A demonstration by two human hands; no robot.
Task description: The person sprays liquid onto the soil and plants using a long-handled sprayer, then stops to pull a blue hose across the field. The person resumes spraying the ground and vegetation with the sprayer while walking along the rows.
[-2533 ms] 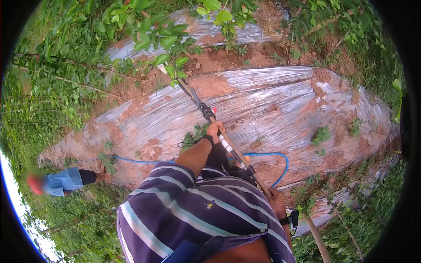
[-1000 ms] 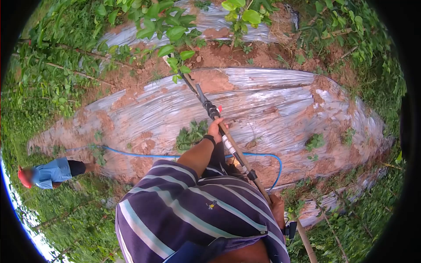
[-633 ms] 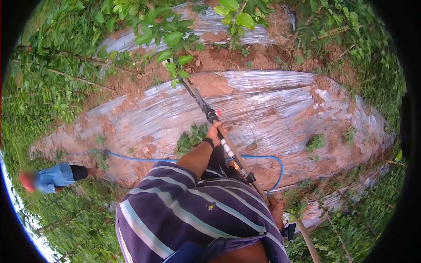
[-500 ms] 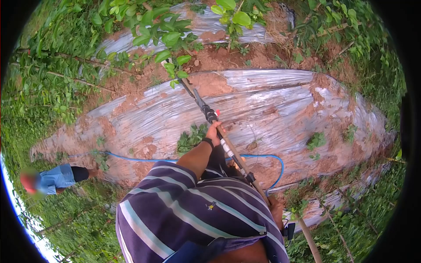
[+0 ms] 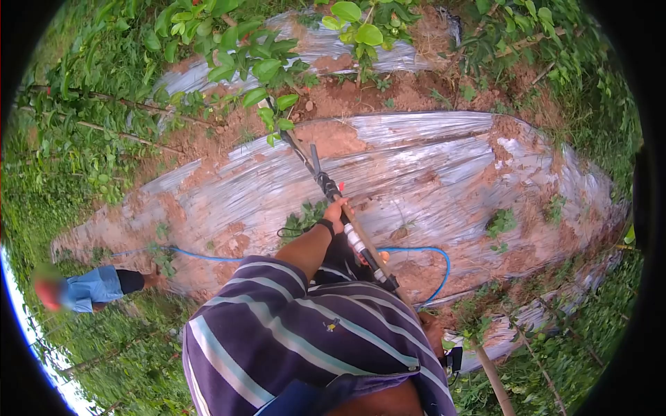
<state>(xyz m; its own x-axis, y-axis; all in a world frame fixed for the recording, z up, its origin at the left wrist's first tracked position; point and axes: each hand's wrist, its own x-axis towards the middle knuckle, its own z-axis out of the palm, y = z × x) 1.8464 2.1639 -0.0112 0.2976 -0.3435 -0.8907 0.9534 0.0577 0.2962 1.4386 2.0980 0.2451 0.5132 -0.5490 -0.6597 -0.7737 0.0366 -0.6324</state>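
Note:
My left hand (image 5: pixel 338 211) is closed around a long wooden pole (image 5: pixel 365 231) that slants from upper left to lower right. Fastened along the pole are black pipe pieces and a white fitting (image 5: pixel 355 240), with a small red part above my hand. The pole's far end reaches into leaves and is partly hidden. Low at the right, beside my striped shirt (image 5: pixel 305 326), my right hand (image 5: pixel 431 328) is at the pole's lower end; its fingers are mostly hidden. A blue hose (image 5: pixel 444 260) curves behind the pole's lower part.
Plastic mulch film (image 5: pixel 430 159) with reddish soil covers the bed ahead. Leafy branches (image 5: pixel 267 66) hang above the pole's far end. Another person (image 5: pixel 94 286) in a blue shirt stands at the left. A wooden stake (image 5: pixel 492 378) rises at the lower right.
The pole and my left hand have shifted slightly down and left. A dark forked piece on the pole now stands farther out from it. Both hands stay at their places along it.

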